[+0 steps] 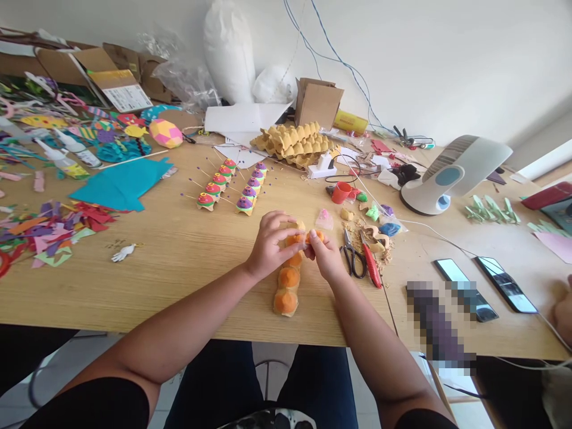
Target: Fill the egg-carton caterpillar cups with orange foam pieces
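An orange-painted egg-carton strip (286, 289) lies on the wooden table (179, 262) in front of me, running toward its near edge. My left hand (268, 244) curls its fingers over the strip's far end. My right hand (325, 253) pinches a small orange piece (316, 236) right beside that same end. Both hands meet over the strip's top cup.
Scissors (353, 257) and a red-handled cutter (370, 265) lie just right of my hands. Two painted carton caterpillars (232, 185) with pins sit further back. Plain egg cartons (295, 142), a fan (451, 174), phones (485, 286) and paper scraps (49, 229) surround them.
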`<action>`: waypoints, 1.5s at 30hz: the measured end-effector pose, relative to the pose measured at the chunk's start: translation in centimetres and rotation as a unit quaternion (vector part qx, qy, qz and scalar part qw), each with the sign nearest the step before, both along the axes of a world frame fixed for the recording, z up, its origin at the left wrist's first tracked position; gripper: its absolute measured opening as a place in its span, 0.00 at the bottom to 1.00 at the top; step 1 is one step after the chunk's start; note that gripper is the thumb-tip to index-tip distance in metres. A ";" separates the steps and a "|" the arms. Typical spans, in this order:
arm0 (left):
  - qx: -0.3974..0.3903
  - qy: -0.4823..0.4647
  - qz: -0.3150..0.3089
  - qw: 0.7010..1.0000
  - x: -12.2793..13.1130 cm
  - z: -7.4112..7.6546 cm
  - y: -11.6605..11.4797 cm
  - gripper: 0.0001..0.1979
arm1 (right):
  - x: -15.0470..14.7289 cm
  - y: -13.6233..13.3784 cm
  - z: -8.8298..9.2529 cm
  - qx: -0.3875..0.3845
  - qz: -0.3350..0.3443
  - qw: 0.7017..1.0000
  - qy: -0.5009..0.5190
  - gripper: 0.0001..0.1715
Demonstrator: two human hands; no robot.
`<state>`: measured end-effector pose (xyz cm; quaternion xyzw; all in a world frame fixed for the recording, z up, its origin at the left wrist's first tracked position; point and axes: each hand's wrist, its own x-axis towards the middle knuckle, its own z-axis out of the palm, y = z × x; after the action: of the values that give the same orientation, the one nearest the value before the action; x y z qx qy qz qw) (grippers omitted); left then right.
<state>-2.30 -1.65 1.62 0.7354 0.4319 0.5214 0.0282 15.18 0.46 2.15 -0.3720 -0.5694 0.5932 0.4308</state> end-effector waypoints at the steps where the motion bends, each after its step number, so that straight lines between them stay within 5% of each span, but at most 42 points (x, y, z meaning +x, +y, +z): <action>1: 0.007 0.004 0.003 1.000 0.0 0.1 0.0 0.10 | 0.1 0.0 0.1 0.007 -0.007 1.000 -0.014 0.37; 8: 0.038 0.033 0.043 0.998 -0.3 0.5 -0.2 0.05 | -0.2 0.1 -0.6 0.017 -0.043 0.998 -0.030 0.39; 11: 0.050 0.009 0.037 0.998 -0.8 0.6 0.0 0.04 | 0.1 0.6 -0.5 -0.017 -0.109 0.994 0.014 0.37; 15: -0.029 -0.195 0.080 0.977 -1.5 0.1 1.3 0.09 | 0.9 1.8 0.6 -0.078 -0.247 0.952 0.165 0.36; 20: -0.251 -0.533 -0.054 0.806 -1.1 -0.7 2.5 0.19 | 0.6 1.8 0.8 -0.089 -0.150 0.963 0.203 0.31; 26: -0.399 -0.609 -0.197 0.657 -0.7 0.9 1.4 0.19 | -0.1 1.2 -0.4 -0.067 -0.051 0.985 0.153 0.23; 28: -0.410 -0.613 -0.224 0.637 -0.6 1.3 1.1 0.19 | -0.2 1.1 -0.5 -0.056 -0.036 0.988 0.141 0.23; 34: -0.419 -0.525 -0.220 0.707 -0.2 0.6 1.1 0.13 | -0.5 0.6 -0.4 -0.050 0.001 0.991 0.126 0.25; 40: -0.298 -0.373 -0.156 0.865 -0.2 -0.3 0.9 0.22 | -0.6 0.6 -0.8 -0.029 -0.018 0.994 0.102 0.25; 45: -0.292 -0.310 -0.140 0.894 -0.2 -0.6 0.7 0.23 | -0.7 0.5 -0.6 0.014 -0.027 0.998 0.062 0.24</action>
<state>-2.49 -0.93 1.03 0.5482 0.4268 0.5638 0.4465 14.48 0.95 1.58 -0.3441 -0.5394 0.5951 0.4863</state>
